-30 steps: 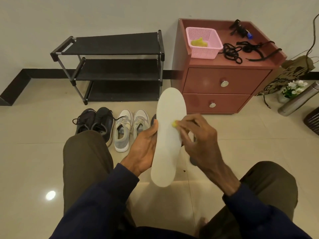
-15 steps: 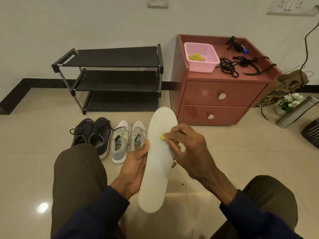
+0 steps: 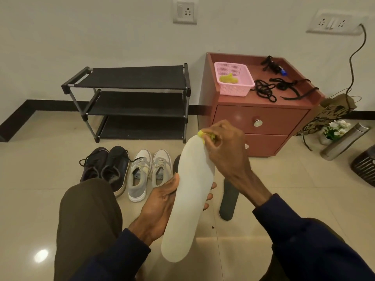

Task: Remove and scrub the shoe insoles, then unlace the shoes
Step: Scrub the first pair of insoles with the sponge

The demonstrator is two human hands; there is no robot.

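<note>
White insole, centre frame, sits clamped in the curled fingers of the left hand. The right hand pinches a yellow scrubber onto its tip. Scrubbing seems underway; the grey shoes look still laced.

White insole, near-upright, toe up

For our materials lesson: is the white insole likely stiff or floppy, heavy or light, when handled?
Probably fairly stiff: the insole stands straight, gripped only mid-length by the left hand. Likely light: one hand carries it.
</note>
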